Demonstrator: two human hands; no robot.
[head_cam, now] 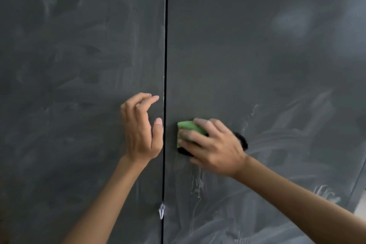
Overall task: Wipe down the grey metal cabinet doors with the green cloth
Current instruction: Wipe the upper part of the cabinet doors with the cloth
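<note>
Two grey metal cabinet doors fill the view, the left door [79, 65] and the right door [257, 45], with a narrow dark gap [165, 45] running top to bottom between them. The green cloth [188, 126] is folded into a small pad and lies flat against the right door, just right of the gap and about two thirds of the way down it. The right hand [214, 143] covers most of the cloth. Its fingers [190, 136] are spread and curved over the pad, holding it pressed to the metal with the fingertips pointing toward the gap. Something black [242, 139] shows from under this hand on the side away from the gap and again below the cloth, but what it is cannot be told. The left hand [141, 128] is on the other side of the gap, close against it and level with the cloth. It holds nothing, its fingers loosely curled and its thumb [158, 125] pointing up along the gap. Whether it touches the left door cannot be told. Thin wet drips [196, 182] run down the right door just below the cloth, and pale smears spread across both doors. A small white fleck [162, 209] sits in the gap, well below both hands.
</note>
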